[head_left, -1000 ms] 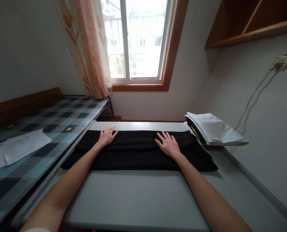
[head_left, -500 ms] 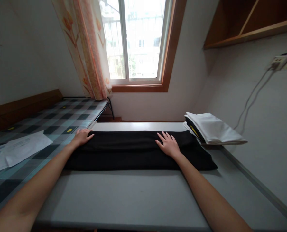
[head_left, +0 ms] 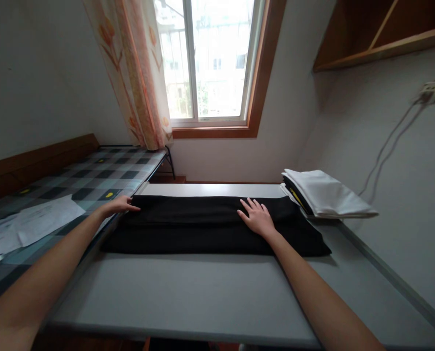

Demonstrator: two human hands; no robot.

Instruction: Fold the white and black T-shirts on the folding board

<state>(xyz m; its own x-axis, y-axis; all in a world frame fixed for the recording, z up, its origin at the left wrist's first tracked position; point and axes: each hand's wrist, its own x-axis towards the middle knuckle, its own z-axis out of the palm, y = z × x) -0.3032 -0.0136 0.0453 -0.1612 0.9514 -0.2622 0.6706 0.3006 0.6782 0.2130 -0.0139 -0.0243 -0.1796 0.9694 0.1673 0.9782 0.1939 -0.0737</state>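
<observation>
A long strip of folded black cloth (head_left: 191, 234) lies across the white table, with a lengthwise crease and a slanted right end. At its far left corner, my left hand (head_left: 118, 206) has the thumb on top and the other fingers at the edge, partly hidden, pinching the cloth. My right hand (head_left: 257, 217) rests flat on the right part of the cloth, its fingers spread.
The white table (head_left: 188, 297) stands beside a checkered mattress (head_left: 129, 173) with papers (head_left: 51, 222) on it. A folded white and black cloth stack (head_left: 330, 195) sits at the right back. Charger cables (head_left: 389, 139) hang along the right wall.
My left hand has slid outward to the left at the cloth's corner, and its fingers have closed around the edge. The right hand stays on the cloth. The view has shifted slightly.
</observation>
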